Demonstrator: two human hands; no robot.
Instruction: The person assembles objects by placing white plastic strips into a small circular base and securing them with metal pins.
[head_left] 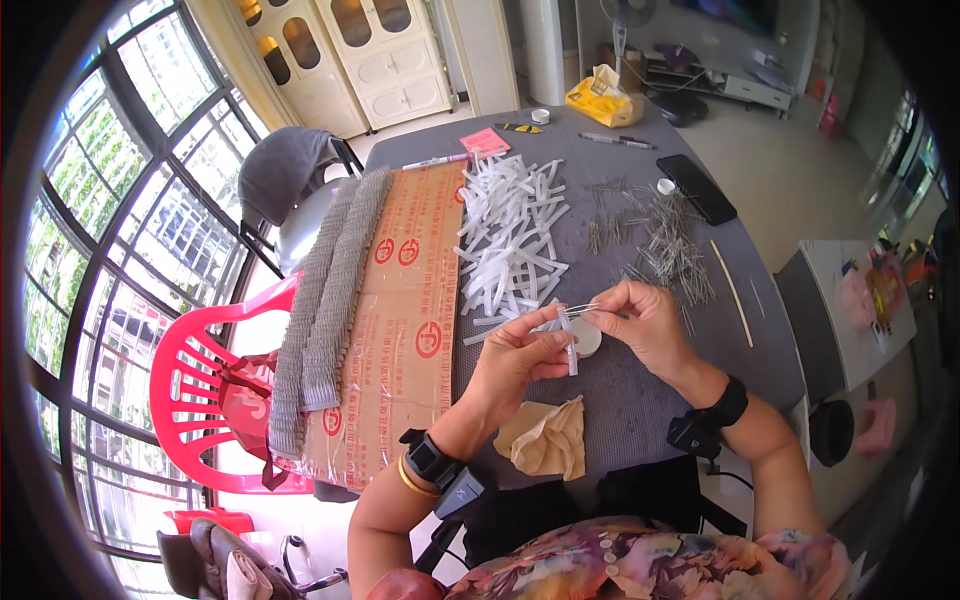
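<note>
Floral top (625, 562), hands (640, 322) with white strip (573, 358) and thin metal pieces (582, 309).

Red printing covers the brown cardboard (395, 300) left of the frame's centre: round red emblems (428, 340), two of them side by side in its upper part, one larger at its right edge, one near its lower edge, with lines of small red characters running between them, too fine to make out fully. At the top right of centre, the yellow package (604, 97) bears dark print, blurred. The pink paper (485, 141) at upper centre carries faint marks, too small to tell. Pale lettering-like shapes, partly hidden in folds, stand on the red bag (245, 395) at left.
</note>
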